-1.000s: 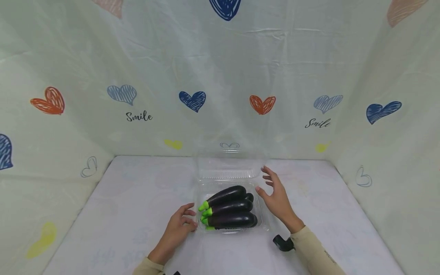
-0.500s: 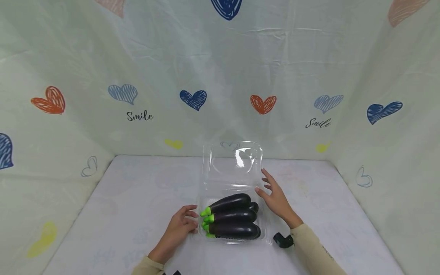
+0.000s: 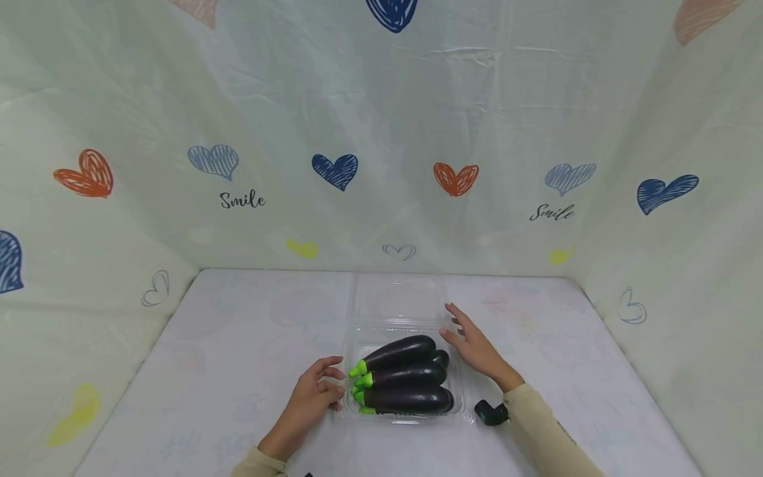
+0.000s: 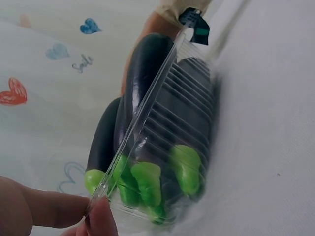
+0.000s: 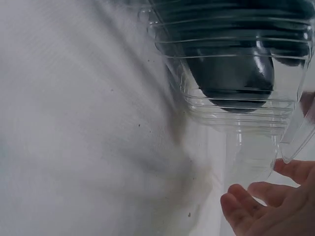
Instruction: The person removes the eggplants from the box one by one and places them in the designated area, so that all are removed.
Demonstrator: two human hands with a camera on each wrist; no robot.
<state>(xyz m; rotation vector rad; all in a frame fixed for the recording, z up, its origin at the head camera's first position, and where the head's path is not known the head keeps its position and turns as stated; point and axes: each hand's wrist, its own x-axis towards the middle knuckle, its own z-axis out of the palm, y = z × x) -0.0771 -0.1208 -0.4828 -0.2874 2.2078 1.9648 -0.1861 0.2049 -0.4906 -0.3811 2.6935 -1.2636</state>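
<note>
Several dark eggplants (image 3: 402, 375) with bright green stem ends lie in a clear plastic clamshell container (image 3: 462, 394) at the middle of the table. Its transparent lid (image 3: 396, 301) is folded back behind it, toward the wall. At the container's left side is my left hand (image 3: 311, 397); in the left wrist view its thumb and finger pinch the clear rim (image 4: 129, 129). My right hand (image 3: 481, 348) is by the back right corner, where lid and base meet. In the right wrist view, this hand's fingers (image 5: 268, 191) are spread close to the lid's edge, gripping nothing.
A small black device (image 3: 491, 413) sits beside the right sleeve (image 3: 545, 430). The white-covered table (image 3: 238, 344) backs onto a pale curtain (image 3: 381, 119) printed with hearts and "Smile". More curtain hangs at both sides.
The lid has swung from raised to lower at the back. The container with the eggplants has shifted toward me. My right hand has dipped slightly; the left stays at the rim.
</note>
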